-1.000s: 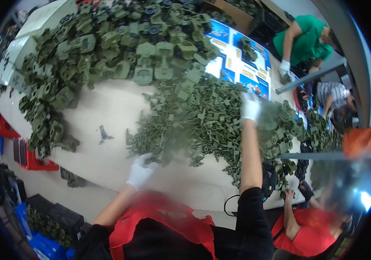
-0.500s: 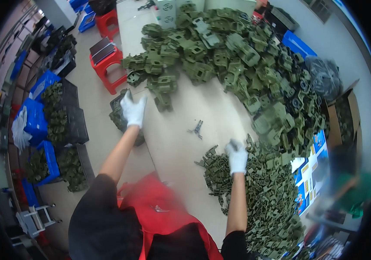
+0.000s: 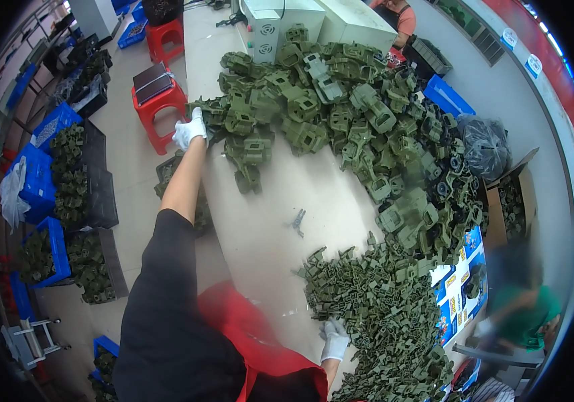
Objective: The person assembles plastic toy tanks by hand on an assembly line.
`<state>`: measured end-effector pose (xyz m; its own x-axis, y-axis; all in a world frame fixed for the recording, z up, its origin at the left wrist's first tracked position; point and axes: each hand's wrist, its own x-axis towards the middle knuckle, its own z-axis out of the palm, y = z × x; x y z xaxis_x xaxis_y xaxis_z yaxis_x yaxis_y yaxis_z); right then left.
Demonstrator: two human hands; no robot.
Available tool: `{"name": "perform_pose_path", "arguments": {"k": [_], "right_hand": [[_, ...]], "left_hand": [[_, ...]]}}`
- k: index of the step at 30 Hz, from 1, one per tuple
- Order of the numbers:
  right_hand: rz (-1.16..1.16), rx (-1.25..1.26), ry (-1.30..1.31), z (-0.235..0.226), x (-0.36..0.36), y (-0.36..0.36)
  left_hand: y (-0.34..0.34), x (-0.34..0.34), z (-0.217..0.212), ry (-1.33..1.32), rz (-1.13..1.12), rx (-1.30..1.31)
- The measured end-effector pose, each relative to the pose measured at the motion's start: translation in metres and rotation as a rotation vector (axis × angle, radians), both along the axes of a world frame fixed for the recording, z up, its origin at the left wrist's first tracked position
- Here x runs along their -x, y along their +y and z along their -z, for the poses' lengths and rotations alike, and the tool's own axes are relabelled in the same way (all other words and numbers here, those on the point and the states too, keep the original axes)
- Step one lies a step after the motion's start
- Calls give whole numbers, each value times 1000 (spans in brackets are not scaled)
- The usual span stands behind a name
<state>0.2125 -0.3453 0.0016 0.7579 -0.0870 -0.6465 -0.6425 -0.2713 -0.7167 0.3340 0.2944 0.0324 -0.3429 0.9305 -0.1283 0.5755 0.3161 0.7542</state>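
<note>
My left hand (image 3: 191, 129), in a white glove, reaches out to the table's left edge, fingers apart. It is beside the left end of a heap of large olive-green moulded housings (image 3: 306, 100); whether it touches the nearest one is unclear. My right hand (image 3: 335, 340), also gloved in white, lies low at the near left side of a pile of small olive-green plastic parts (image 3: 374, 295). Its fingers are spread at the pile's border, with nothing visible held. Between the two heaps, a small grey forked part (image 3: 298, 222) lies alone on the pale table (image 3: 260, 221).
Red stools (image 3: 159, 110) stand left of the table, one bearing a dark flat object. Blue and black crates (image 3: 99, 194) of green parts line the floor. White machine boxes (image 3: 357, 27) sit at the far end. At the right are a bagged bundle (image 3: 485, 147) and a person in green (image 3: 532, 315).
My left hand has moved up to the left end of the housing heap. My right hand has drawn back toward me along the small-part pile. The view has shifted slightly.
</note>
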Motion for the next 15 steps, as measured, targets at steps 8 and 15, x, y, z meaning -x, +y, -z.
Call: {"name": "perform_pose_path", "arguments": {"k": [8, 15], "right_hand": [[-401, 59, -162, 85, 27, -17], [-507, 75, -126, 31, -11, 62]], "left_hand": [[83, -33, 76, -160, 154, 214], [40, -15, 61, -95, 513, 344]]}}
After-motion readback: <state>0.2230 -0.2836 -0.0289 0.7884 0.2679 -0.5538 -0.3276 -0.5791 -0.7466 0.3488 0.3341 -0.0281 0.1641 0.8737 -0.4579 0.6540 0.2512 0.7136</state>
